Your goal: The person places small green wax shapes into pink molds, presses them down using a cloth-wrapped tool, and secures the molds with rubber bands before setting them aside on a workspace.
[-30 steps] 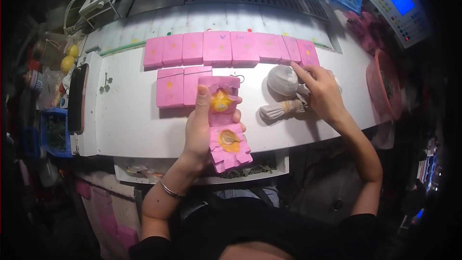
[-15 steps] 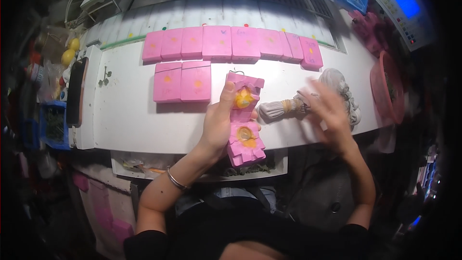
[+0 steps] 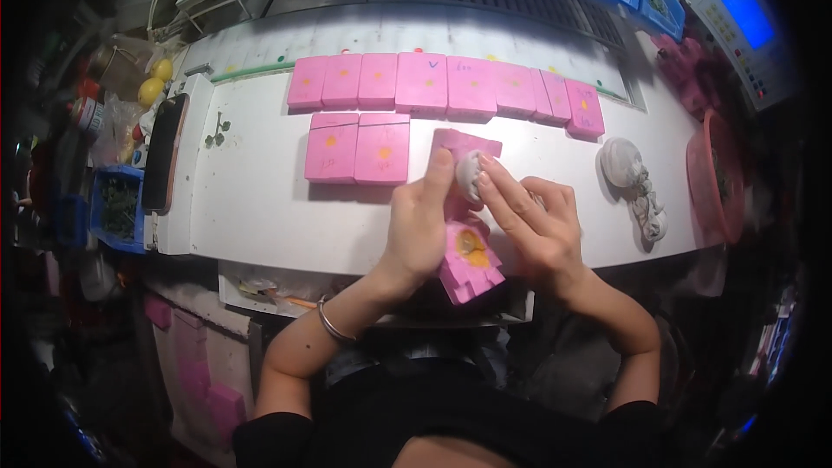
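Note:
My left hand is closed around a pink rubber mold, which is spread into two halves. The lower half shows a hollow stained yellow-orange; the upper half is partly covered. My right hand grips a whitish cloth pouch, its rounded end against the upper half. Most of the pouch is hidden by the fingers. Beyond my hands, two pink blocks stand side by side, with a row of several more pink blocks behind them.
Another tied cloth pouch lies on the white table at the right. Near the right edge stand a red basin and a machine with a blue screen. A phone lies at the left, beside a blue basket.
My right hand has picked up the banded cloth pouch from the table and brought it left onto the mold's upper half. My left hand still holds the mold. The whole view has shifted slightly.

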The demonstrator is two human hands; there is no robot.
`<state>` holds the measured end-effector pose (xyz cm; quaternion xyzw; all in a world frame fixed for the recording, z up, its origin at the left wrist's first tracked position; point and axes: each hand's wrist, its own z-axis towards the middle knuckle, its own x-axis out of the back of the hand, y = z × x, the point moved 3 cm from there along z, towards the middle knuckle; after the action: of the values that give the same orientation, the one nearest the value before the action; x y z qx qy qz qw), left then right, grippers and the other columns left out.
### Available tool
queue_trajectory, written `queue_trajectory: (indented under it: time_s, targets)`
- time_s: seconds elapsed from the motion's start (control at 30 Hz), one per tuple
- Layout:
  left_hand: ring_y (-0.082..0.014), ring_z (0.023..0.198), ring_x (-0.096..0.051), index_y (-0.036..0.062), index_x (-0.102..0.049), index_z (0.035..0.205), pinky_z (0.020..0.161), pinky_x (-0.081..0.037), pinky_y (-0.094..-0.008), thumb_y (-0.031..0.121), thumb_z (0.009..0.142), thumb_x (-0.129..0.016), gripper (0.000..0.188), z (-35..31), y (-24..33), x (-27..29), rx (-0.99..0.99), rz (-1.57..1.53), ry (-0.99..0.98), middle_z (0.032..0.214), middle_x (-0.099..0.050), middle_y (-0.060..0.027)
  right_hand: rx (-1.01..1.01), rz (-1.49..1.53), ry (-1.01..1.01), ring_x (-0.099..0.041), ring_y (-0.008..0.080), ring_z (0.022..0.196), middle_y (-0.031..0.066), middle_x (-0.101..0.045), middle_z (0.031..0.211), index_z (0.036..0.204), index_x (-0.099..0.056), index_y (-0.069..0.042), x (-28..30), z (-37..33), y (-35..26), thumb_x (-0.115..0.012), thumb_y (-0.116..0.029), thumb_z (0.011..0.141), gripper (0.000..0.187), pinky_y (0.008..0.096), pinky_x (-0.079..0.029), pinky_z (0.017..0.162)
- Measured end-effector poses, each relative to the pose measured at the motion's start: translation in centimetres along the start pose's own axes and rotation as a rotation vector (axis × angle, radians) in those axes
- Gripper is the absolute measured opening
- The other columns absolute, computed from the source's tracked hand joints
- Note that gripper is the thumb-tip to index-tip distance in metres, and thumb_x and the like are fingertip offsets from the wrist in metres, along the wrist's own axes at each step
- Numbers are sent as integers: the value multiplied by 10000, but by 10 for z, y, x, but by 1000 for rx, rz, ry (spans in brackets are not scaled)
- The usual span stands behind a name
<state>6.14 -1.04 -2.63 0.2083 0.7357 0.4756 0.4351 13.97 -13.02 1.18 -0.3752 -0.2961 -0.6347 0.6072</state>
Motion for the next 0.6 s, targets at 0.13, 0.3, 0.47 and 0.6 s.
queue_trajectory:
  time_s: [0.13,0.3,0.47,0.6]
  targets:
    - [-123,676,-586,-69,-630,949,616,-497,-254,452,986,-340,597,2,-1,9,-2,84,12,801,-625,-99,-5,85,-178,-508,180,801,39,-579,1263,1195,-598,-72,5,8,10,-627,-95,670,527,270,-389,738]
    - [-119,671,-581,-58,-635,934,624,-478,-246,442,994,-315,596,5,-1,3,7,85,55,773,-622,-99,-52,142,12,-505,174,781,26,-584,1254,1193,-601,-94,6,4,9,-632,-94,664,530,265,-386,732]
    - [-122,670,-581,-58,-632,883,618,-478,-253,432,1001,-291,609,9,-2,5,-23,137,17,720,-613,-86,25,-20,-117,-487,172,768,20,-592,1242,1198,-602,-111,2,13,-4,-617,-90,683,516,270,-372,706]
    - [-125,650,-574,-52,-631,867,614,-485,-257,466,988,-301,626,12,-4,6,58,106,47,745,-613,-95,7,5,-114,-481,178,766,23,-594,1238,1196,-609,-105,13,18,9,-590,-61,705,493,271,-363,699]
